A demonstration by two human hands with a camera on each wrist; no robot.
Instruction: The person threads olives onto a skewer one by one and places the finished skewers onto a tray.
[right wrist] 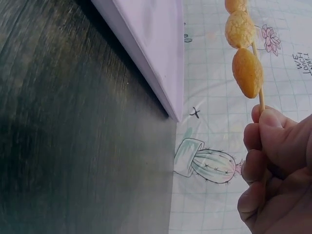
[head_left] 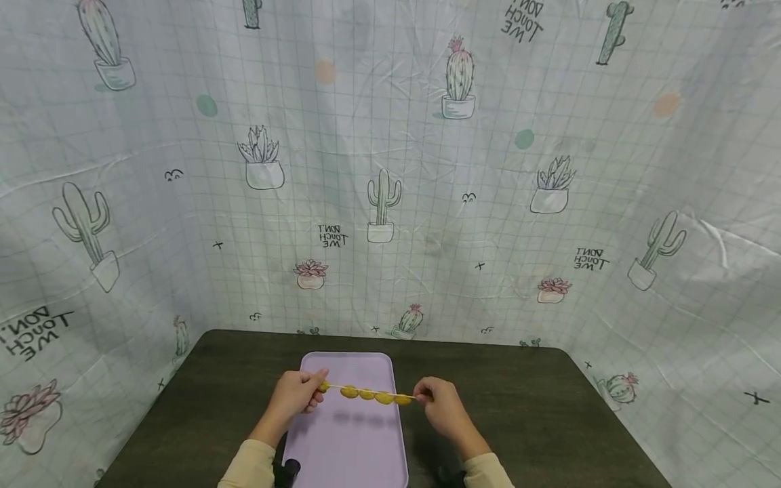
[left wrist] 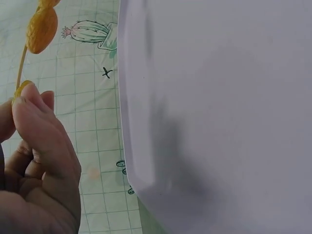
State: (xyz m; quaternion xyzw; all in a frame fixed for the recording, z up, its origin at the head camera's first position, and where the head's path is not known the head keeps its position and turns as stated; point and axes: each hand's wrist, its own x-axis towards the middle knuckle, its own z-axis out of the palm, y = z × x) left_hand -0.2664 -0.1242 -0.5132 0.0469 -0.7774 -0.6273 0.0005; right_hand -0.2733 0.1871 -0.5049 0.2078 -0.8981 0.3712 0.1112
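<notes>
A thin wooden skewer (right wrist: 262,100) threaded with several golden-yellow, wrinkled oval pieces (head_left: 384,398) is held level between the two hands over the lilac tray (head_left: 348,447). My right hand (head_left: 441,404) grips the bare stick at its right end, thumb pressed on it and fingers curled round. At the other end, my left hand (head_left: 297,393) pinches a yellow oval piece (left wrist: 23,88) between thumb and fingers, mostly hidden by them. A stretch of bare stick separates that piece from the neighbouring yellow oval piece (left wrist: 43,30).
The tray lies lengthwise on a dark wooden table (head_left: 518,420), the skewer's shadow falling on it. Behind and beside the table hangs a pale checked curtain (head_left: 427,224) with cactus prints. Dark wrist gear (head_left: 290,468) shows below the left hand.
</notes>
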